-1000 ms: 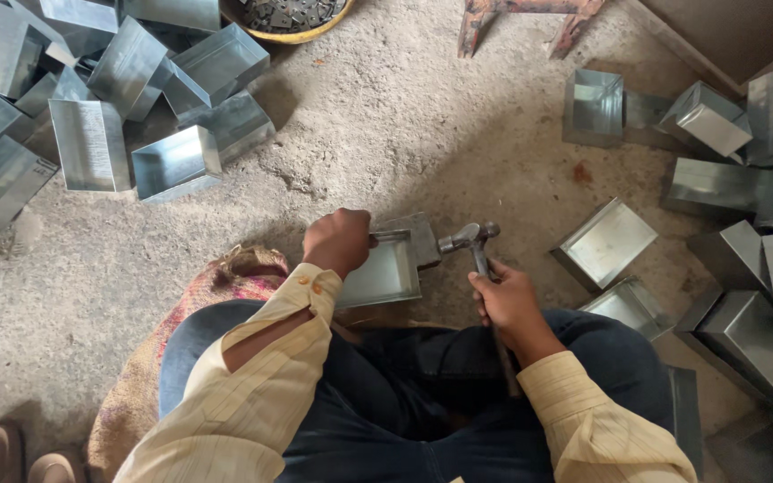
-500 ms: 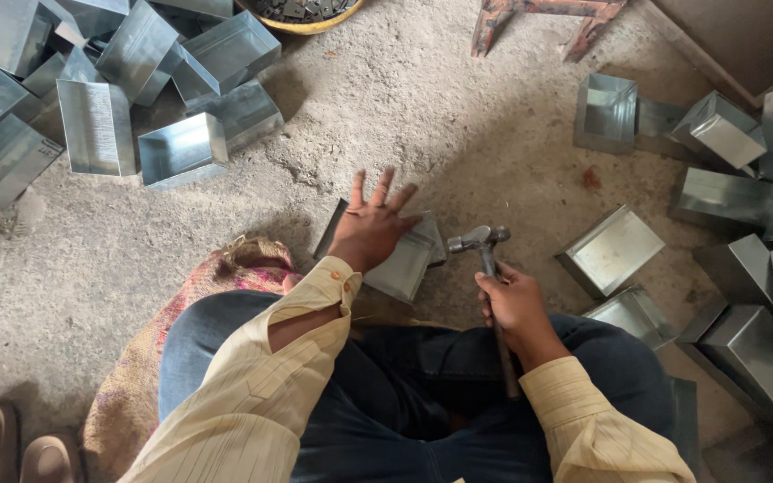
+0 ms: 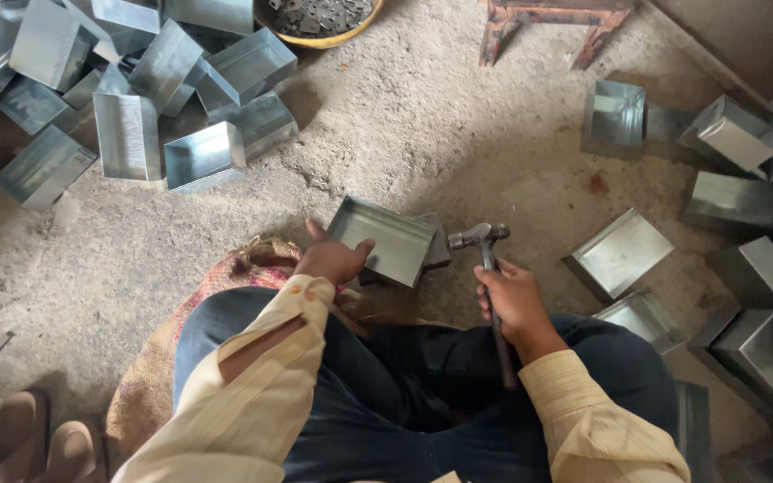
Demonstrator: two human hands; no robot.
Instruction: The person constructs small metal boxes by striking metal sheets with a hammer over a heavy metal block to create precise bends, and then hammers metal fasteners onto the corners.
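I sit cross-legged on a sandy floor. My left hand (image 3: pixel 331 259) grips the near edge of a shiny sheet-metal tray (image 3: pixel 386 238), which is tilted up with its open side facing the camera. It rests against a small dark metal block (image 3: pixel 438 250) behind it. My right hand (image 3: pixel 513 302) is closed round the handle of a hammer (image 3: pixel 481 240), whose steel head hovers just right of the tray and block.
A heap of similar metal trays (image 3: pixel 136 98) lies at the upper left, and more trays (image 3: pixel 726 215) are scattered along the right. A yellow basin of small metal pieces (image 3: pixel 319 16) and a rusty stand (image 3: pixel 547 27) sit at the top. Sandals (image 3: pixel 38 438) lie lower left; burlap matting (image 3: pixel 154 376) is under me.
My left hand went from pressing flat on the tray to gripping its edge and tipping it upright. The hammer stays in my right hand, almost unmoved.
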